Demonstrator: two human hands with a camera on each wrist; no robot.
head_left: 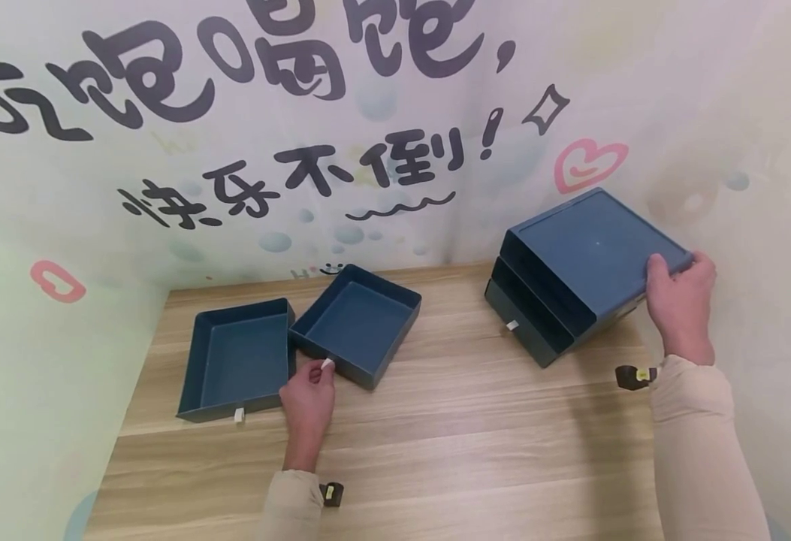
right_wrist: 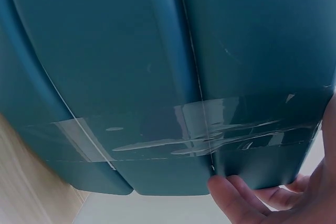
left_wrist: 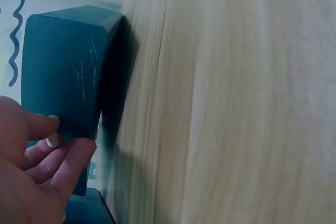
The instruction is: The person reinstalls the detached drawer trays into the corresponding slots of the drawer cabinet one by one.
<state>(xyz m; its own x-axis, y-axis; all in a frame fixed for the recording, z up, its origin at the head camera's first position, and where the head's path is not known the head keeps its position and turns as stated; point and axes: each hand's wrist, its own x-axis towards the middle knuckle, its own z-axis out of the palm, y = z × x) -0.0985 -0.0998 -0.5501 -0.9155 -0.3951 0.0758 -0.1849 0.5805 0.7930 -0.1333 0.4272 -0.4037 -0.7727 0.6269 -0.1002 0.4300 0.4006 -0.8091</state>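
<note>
My left hand [head_left: 309, 398] pinches the white pull tab [head_left: 328, 363] on the front of a dark blue drawer [head_left: 361, 323]. This drawer is angled, and its left corner overlaps the edge of a second blue drawer [head_left: 246, 361] in the head view. At the right, my right hand [head_left: 682, 300] grips the back corner of a blue drawer cabinet [head_left: 591, 248], thumb on top and fingers behind. The cabinet leans at an angle. Its two upper slots are empty, while the lowest holds a drawer with a white tab [head_left: 512, 325].
The wooden table [head_left: 436, 451] meets a printed wall [head_left: 402, 188] behind and side walls left and right. Clear tape [right_wrist: 152, 135] runs across the cabinet's tiers in the right wrist view. A white tab [head_left: 239, 415] sticks out from the second drawer's front.
</note>
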